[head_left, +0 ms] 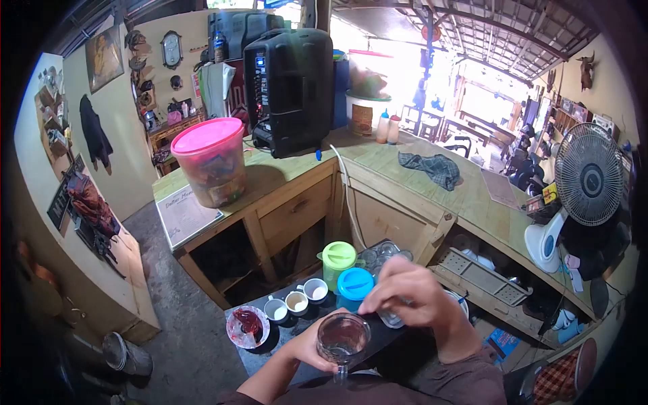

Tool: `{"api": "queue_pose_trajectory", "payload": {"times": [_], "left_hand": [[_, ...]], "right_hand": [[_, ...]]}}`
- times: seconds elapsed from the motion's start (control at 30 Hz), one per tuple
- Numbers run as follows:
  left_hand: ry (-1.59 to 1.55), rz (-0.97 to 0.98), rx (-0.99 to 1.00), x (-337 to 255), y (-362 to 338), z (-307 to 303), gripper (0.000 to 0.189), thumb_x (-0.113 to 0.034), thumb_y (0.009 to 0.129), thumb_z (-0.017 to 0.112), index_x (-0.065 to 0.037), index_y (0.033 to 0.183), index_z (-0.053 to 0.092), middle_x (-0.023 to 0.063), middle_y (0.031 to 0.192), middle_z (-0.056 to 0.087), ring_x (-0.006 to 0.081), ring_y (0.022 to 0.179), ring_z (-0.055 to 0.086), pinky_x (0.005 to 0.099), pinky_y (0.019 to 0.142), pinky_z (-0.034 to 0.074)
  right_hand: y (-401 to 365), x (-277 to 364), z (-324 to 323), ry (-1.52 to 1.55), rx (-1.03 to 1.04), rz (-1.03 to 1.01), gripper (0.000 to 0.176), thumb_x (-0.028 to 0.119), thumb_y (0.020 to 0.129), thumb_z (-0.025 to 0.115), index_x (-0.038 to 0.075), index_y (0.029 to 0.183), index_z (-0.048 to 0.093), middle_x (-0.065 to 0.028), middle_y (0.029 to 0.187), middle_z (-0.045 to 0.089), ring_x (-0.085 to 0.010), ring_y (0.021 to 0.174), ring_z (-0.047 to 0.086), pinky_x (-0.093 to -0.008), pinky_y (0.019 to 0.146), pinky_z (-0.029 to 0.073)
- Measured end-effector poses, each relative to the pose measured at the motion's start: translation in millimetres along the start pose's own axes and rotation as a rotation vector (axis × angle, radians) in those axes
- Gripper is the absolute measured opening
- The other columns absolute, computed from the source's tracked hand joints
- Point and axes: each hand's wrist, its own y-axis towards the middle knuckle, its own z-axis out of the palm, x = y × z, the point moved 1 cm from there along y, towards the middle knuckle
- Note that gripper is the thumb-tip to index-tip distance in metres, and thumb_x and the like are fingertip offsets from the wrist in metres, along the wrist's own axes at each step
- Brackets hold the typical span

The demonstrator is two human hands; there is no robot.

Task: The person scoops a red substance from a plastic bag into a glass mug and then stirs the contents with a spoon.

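Note:
My left hand point(307, 345) is wrapped round a clear glass mug point(344, 337), whose handle points toward my body. Above and to the right of the mug's rim, my right hand point(405, 290) is raised with its fingers curled together; whatever they may hold is too small to make out. Just beyond the mug stand a blue-lidded jug point(356, 283) and a green-lidded jug point(339, 256). Three white cups point(296, 303) with contents sit in a row to the left, beside a bowl point(248, 327) holding a dark red item in plastic.
A pink-lidded tub point(209, 162) and a black speaker point(289, 91) stand on the wooden counter point(283, 185). Upturned glasses point(386, 251) are behind the jugs. A crumpled cloth point(432, 169) and a fan point(589, 174) are at the right. A bucket point(127, 354) stands on the floor.

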Motion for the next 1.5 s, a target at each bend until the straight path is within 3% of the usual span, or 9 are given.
{"api": "queue_pose_trajectory", "payload": {"times": [0.17, 0.27, 0.43, 0.53, 0.67, 1.0, 1.17, 1.23, 1.5], "left_hand": [[-0.005, -0.052, 0.061, 4.6, -3.1, -7.4, 0.106, -0.025, 0.055, 0.091, -0.001, 0.141, 0.035, 0.0095, 0.134, 0.05, 0.0174, 0.12, 0.051, 0.0353, 0.107, 0.037], [0.063, -0.069, 0.004, -8.9, 0.7, -6.0, 0.1, -0.025, 0.055, 0.091, -0.001, 0.137, 0.038, 0.0085, 0.128, 0.051, 0.0167, 0.119, 0.051, 0.0344, 0.107, 0.037], [0.343, 0.007, -0.119, -46.5, 11.9, 5.0, 0.086, -0.019, 0.058, 0.091, -0.003, 0.128, 0.044, 0.0066, 0.119, 0.055, 0.018, 0.112, 0.055, 0.034, 0.103, 0.041], [0.396, -0.022, -0.136, -58.5, 16.3, 7.1, 0.084, -0.02, 0.058, 0.091, -0.003, 0.127, 0.045, 0.0084, 0.116, 0.058, 0.018, 0.109, 0.057, 0.0327, 0.101, 0.041], [0.639, -0.001, -0.133, -63.8, 19.0, 7.2, 0.082, -0.02, 0.059, 0.091, -0.002, 0.126, 0.047, 0.0101, 0.115, 0.06, 0.0182, 0.108, 0.058, 0.0324, 0.099, 0.043], [0.793, 0.051, -0.271, -66.0, 20.4, 8.1, 0.092, -0.028, 0.049, 0.094, 0.0, 0.124, 0.051, 0.0127, 0.113, 0.063, 0.0225, 0.106, 0.063, 0.0335, 0.094, 0.047], [0.732, 0.065, -0.283, -67.2, 19.1, 8.5, 0.086, -0.021, 0.056, 0.09, 0.001, 0.129, 0.048, 0.0127, 0.114, 0.062, 0.0223, 0.106, 0.062, 0.0336, 0.096, 0.048], [0.8, 0.112, -0.306, -65.8, 18.5, 8.2, 0.087, -0.02, 0.056, 0.09, 0.001, 0.129, 0.048, 0.013, 0.113, 0.062, 0.0226, 0.105, 0.063, 0.0337, 0.094, 0.048], [0.839, 0.127, -0.378, -60.6, 14.9, 7.4, 0.087, -0.021, 0.056, 0.089, 0.001, 0.129, 0.049, 0.014, 0.112, 0.063, 0.0239, 0.104, 0.064, 0.034, 0.093, 0.05]], "right_hand": [[4.3, -9.4, 29.5, 0.07, 0.195, 0.058, 0.014, 0.004, 0.082, 0.065, 0.012, 0.092, 0.071, -0.0058, 0.088, 0.065, -0.0265, 0.085, 0.058, -0.0362, 0.08, 0.043], [2.0, 5.2, 2.7, -0.113, -0.067, -0.029, 0.009, 0.007, 0.084, 0.064, 0.01, 0.092, 0.067, -0.0058, 0.08, 0.059, -0.0256, 0.081, 0.056, -0.0361, 0.079, 0.042], [2.1, -4.1, 35.4, -0.229, 0.14, -0.018, 0.008, 0.009, 0.084, 0.064, 0.011, 0.091, 0.063, -0.0027, 0.086, 0.063, -0.0236, 0.082, 0.058, -0.0377, 0.078, 0.042], [-7.2, 14.0, 5.3, -0.229, -0.199, -0.06, 0.004, 0.012, 0.088, 0.06, 0.013, 0.088, 0.064, -0.002, 0.085, 0.063, -0.0246, 0.077, 0.056, -0.0371, 0.077, 0.042], [-6.8, 1.2, 33.1, -0.393, 0.064, -0.007, 0.004, 0.013, 0.087, 0.06, 0.01, 0.089, 0.057, -0.0024, 0.085, 0.06, -0.0245, 0.079, 0.057, -0.0393, 0.075, 0.041], [-12.3, 5.8, 28.7, -0.387, -0.088, -0.033, 0.01, 0.016, 0.088, 0.062, 0.011, 0.086, 0.055, -0.0027, 0.083, 0.06, -0.0272, 0.076, 0.056, -0.0397, 0.074, 0.042], [-7.9, 11.7, 16.1, -0.402, -0.117, 0.008, 0.012, 0.016, 0.083, 0.067, 0.01, 0.083, 0.056, -0.0048, 0.08, 0.059, -0.0273, 0.073, 0.055, -0.0395, 0.072, 0.041], [-5.4, -0.8, 29.9, -0.429, -0.041, 0.018, 0.024, 0.029, 0.096, 0.055, 0.011, 0.08, 0.058, -0.0021, 0.079, 0.065, -0.0224, 0.069, 0.056, -0.0367, 0.07, 0.041], [-3.8, -0.6, 32.5, -0.316, -0.088, 0.04, 0.016, 0.02, 0.085, 0.068, 0.01, 0.08, 0.057, -0.005, 0.076, 0.058, -0.0287, 0.069, 0.055, -0.0389, 0.068, 0.041]]}}
